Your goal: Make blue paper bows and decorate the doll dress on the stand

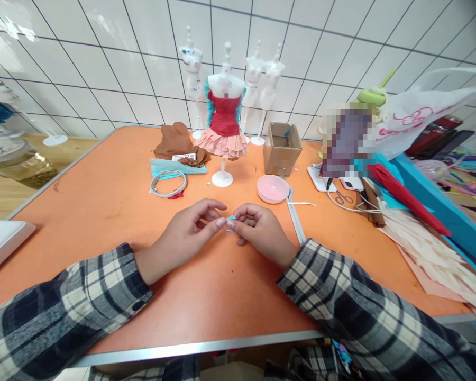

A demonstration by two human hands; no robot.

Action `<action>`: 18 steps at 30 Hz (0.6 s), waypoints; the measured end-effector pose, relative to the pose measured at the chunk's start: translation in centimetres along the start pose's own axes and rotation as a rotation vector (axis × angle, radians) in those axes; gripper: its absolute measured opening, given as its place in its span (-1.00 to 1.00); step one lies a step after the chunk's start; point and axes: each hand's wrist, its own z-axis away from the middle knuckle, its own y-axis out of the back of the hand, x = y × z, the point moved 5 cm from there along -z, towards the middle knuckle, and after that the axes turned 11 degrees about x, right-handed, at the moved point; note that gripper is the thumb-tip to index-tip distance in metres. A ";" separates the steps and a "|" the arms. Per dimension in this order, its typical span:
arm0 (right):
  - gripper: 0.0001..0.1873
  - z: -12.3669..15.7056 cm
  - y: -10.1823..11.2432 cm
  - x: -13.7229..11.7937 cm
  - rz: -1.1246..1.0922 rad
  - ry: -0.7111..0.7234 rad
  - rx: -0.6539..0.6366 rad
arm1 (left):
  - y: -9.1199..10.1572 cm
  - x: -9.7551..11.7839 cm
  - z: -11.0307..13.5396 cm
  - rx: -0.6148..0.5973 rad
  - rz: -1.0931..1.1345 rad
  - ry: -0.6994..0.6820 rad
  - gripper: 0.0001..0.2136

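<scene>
Just below the middle of the frame, a small scrap of blue cloth (231,217) is pinched between the thumb and fingers of the right hand (254,225), above the orange surface (190,307). The left hand (196,225) meets it from the left with its fingers loosely curled and its thumb tip at the scrap's edge (whether it grips too, I cannot tell). Both arms, in plaid sleeves (99,283), reach in from the lower corners. In the upper middle of the frame stands a dress form (227,82) wearing a red bodice (224,116) and a ruffled pink skirt (222,142), with more white forms behind it near the tiled wall (150,32). Left of its base lie a roll of tape (154,185), blue cloth (158,166) and brown cloth (174,138); right of it are a pink bowl (273,189) and, higher up, an open cardboard box (275,159). Toward the right edge come scissors (344,199), a white cable (359,210), strips of cream cloth (424,238) and a plastic bag (424,114) (an object beside the bag is blurred into blocks).
</scene>
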 end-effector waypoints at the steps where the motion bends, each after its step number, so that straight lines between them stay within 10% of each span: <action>1: -0.61 0.0 0.0 0.0 -0.001 0.002 0.010 | 0.3 0.3 0.1 0.035 -0.073 -0.060 -0.66; 10: -0.60 0.2 -0.2 -0.1 -0.014 -0.036 -0.019 | 0.6 1.1 0.5 0.093 -0.360 -0.332 -0.77; 18: -0.66 0.0 -0.2 0.0 -0.029 -0.040 -0.031 | 0.6 0.5 0.2 0.080 -0.178 -0.112 -0.74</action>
